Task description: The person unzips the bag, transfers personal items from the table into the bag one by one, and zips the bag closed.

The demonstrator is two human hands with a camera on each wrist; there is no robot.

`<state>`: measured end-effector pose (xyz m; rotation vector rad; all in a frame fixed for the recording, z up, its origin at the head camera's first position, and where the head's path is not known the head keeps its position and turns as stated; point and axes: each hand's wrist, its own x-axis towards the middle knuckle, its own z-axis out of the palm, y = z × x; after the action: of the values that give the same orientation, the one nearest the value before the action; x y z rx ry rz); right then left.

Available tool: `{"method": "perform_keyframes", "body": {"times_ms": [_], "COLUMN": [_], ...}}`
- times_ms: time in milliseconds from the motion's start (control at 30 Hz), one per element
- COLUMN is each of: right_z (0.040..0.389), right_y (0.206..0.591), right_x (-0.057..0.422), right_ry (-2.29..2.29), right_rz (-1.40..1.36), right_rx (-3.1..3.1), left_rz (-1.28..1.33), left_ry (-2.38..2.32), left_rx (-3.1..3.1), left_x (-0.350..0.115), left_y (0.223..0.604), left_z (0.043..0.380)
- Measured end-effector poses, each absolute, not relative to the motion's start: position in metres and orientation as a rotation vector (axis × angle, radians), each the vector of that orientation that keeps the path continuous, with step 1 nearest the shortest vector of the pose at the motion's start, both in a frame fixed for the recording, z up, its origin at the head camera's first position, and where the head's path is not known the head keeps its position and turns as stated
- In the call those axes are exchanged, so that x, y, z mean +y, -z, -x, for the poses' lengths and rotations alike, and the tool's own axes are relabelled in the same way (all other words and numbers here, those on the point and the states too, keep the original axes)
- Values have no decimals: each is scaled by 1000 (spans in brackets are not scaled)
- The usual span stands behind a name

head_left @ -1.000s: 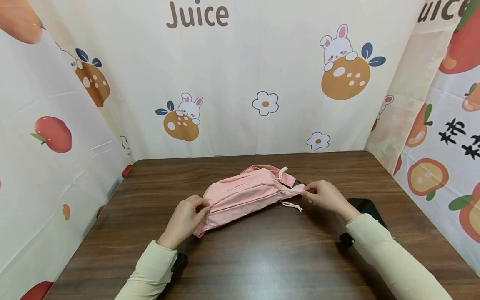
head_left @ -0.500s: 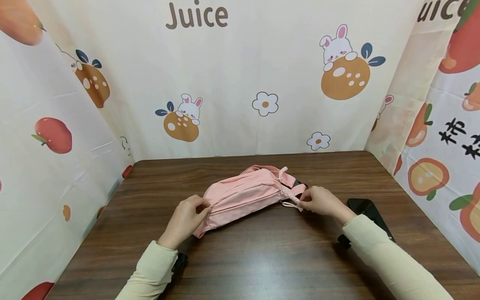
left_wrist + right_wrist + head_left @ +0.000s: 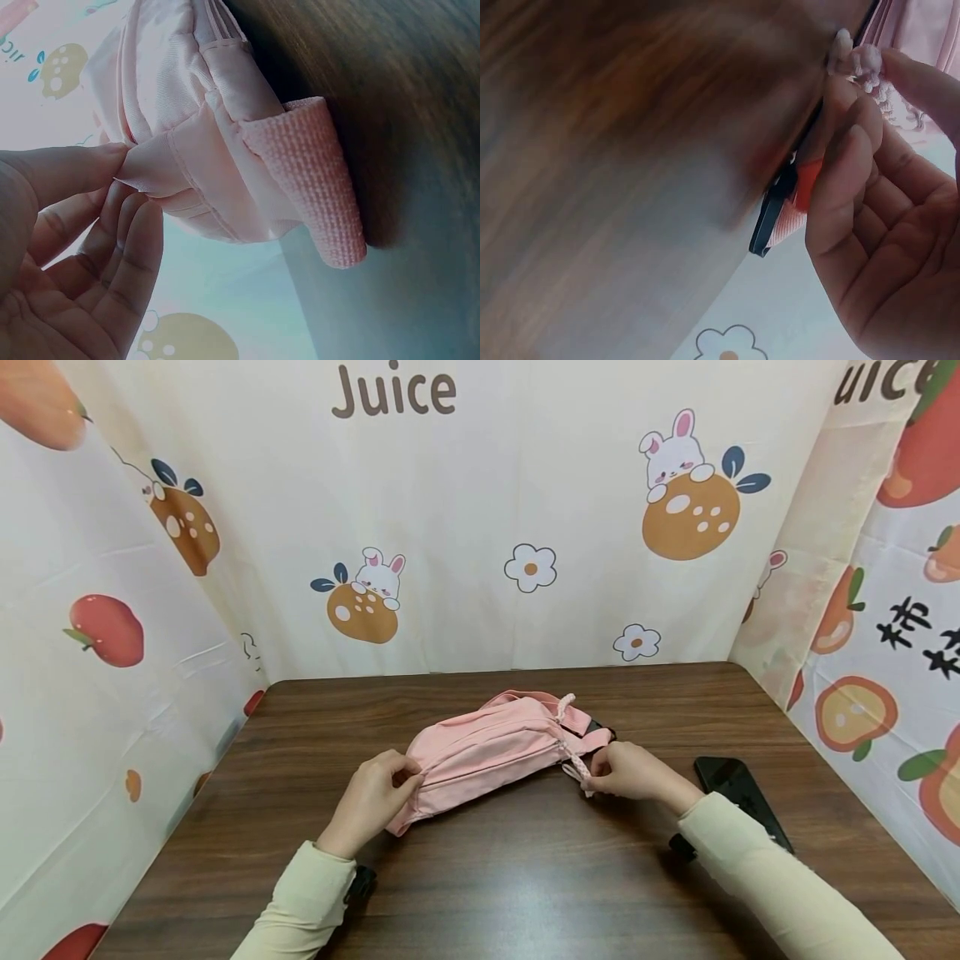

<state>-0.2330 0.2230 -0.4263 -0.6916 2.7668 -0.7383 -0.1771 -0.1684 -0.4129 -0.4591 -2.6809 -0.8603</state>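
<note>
A pink waist bag (image 3: 487, 747) lies slantwise on the brown table, its zippered side facing me. At the bag's left end my left hand (image 3: 371, 797) pinches a fold of the fabric (image 3: 154, 163) between thumb and fingers. My right hand (image 3: 633, 772) is at the other end, thumb and fingertips pinching a braided cord zipper pull (image 3: 577, 764), whose knotted end (image 3: 866, 64) shows in the right wrist view. A second cord pull (image 3: 566, 703) stands up from the upper zipper. Behind the right hand the webbing strap ends in a black buckle (image 3: 772, 210).
A black phone (image 3: 738, 789) lies on the table (image 3: 480, 893) beside my right forearm. Printed curtains (image 3: 465, 510) hang at the back and on both sides of the table.
My right hand has moved toward me and slightly left, swinging the cord pull down from pointing right along the bag. The left hand and the bag stay in place.
</note>
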Motion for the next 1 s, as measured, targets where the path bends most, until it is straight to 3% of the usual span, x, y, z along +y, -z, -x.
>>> {"method": "perform_keyframes", "body": {"times_ms": [1000], "right_z": [246], "right_y": [415], "right_x": [199], "right_ry": [981], "right_rz": [694], "right_rx": [3062], "left_rz": [562], "left_ry": [905], "left_rx": [-2578], "left_x": [-152], "left_y": [403], "left_z": [192]}}
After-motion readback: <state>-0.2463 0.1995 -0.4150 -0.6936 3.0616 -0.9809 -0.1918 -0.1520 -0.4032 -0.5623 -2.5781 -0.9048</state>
